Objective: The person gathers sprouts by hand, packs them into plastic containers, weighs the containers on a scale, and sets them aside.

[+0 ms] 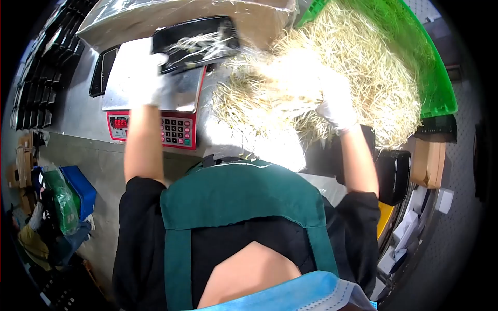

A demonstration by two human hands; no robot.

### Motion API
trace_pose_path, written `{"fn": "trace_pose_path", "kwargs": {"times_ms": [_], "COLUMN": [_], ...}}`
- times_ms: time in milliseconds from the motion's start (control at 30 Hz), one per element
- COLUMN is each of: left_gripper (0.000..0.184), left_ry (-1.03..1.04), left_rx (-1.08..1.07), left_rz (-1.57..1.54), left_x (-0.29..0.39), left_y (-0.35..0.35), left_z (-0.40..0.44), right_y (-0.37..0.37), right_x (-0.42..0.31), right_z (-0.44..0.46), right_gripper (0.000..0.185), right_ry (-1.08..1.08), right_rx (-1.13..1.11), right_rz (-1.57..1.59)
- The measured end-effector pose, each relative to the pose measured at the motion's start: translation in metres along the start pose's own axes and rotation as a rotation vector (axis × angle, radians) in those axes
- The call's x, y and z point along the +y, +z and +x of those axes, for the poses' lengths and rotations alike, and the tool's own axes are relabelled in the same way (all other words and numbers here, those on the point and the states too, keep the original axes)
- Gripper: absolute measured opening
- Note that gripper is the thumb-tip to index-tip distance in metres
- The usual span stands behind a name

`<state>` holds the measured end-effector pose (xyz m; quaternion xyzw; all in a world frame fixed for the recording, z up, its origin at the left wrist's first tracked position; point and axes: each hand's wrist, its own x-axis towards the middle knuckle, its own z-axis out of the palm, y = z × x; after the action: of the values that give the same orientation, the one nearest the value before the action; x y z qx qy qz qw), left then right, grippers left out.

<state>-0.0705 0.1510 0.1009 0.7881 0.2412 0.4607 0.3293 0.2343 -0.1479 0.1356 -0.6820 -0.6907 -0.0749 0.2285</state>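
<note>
My left hand (pixel 148 83), in a white glove, grips the near left edge of a black plastic tray (pixel 168 59). The tray is tilted and blurred above the steel platform of a red digital scale (pixel 192 133), and a few bean sprouts (pixel 199 45) lie in it. Farther right, my gloved right hand (pixel 338 101) is closed among a big heap of pale bean sprouts (pixel 384 88), a clump of them at its fingers. Glare and sprouts partly hide those fingers. The heap spills from a green crate (pixel 438 78) onto the table.
A plastic-wrapped cardboard box (pixel 124 20) stands behind the scale. Another black tray (pixel 97 72) lies left of it, and stacked black trays (pixel 39 78) stand farther left. More black trays (pixel 394 176) are beside my right forearm. A person (pixel 39 238) is at lower left near a blue bin (pixel 83 192).
</note>
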Motion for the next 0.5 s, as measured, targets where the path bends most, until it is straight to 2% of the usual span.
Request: {"fn": "trace_pose_path", "kwargs": {"times_ms": [33,67,100,133,167,200,267,300,333,400,467,500], "left_gripper": [0.059,0.059,0.059,0.057,0.058,0.055,0.059,0.059,0.057,0.055,0.045,0.036], "left_ry": [0.03,0.056,0.142,0.326,0.543,0.442,0.217,0.217,0.009,-0.193,-0.574,-0.571], "left_rx": [-0.022,-0.049,-0.154,-0.194,-0.188,-0.274,-0.358,-0.345,-0.247,-0.143,0.094,0.227], "left_rz": [-0.136,-0.269,-0.037,0.373,0.611,0.622,0.372,0.375,0.068,-0.228,-0.701,-0.828], "left_x": [0.029,0.058,0.098,0.117,0.131,0.143,0.141,0.126,0.112,0.083,0.066,0.063], "left_y": [0.027,0.053,0.062,0.074,0.076,0.076,0.066,0.066,0.062,0.044,0.017,0.003], "left_z": [0.004,0.008,0.01,0.007,-0.005,-0.017,-0.038,-0.043,-0.045,-0.048,-0.046,-0.043], "right_y": [-0.004,-0.011,-0.017,-0.018,-0.012,-0.007,0.007,0.017,0.029,0.07,0.102,0.129], "right_x": [-0.004,-0.012,-0.025,-0.035,-0.033,-0.039,-0.057,-0.075,-0.095,-0.127,-0.155,-0.158], "right_z": [0.009,0.023,0.039,0.05,0.059,0.064,0.082,0.094,0.102,0.124,0.145,0.149], "right_gripper": [0.051,0.051,0.049,0.048,0.043,0.043,0.04,0.038,0.042,0.053,0.064,0.069], "right_ry": [-0.148,-0.161,-0.24,-0.316,-0.429,-0.437,-0.29,-0.299,-0.132,-0.094,-0.103,-0.097], "right_rx": [0.002,0.005,-0.035,-0.076,0.021,0.023,0.118,0.22,0.111,0.261,0.204,0.167], "right_rz": [-0.186,-0.184,-0.285,-0.389,-0.393,-0.399,-0.501,-0.454,-0.274,0.173,0.353,0.34]}}
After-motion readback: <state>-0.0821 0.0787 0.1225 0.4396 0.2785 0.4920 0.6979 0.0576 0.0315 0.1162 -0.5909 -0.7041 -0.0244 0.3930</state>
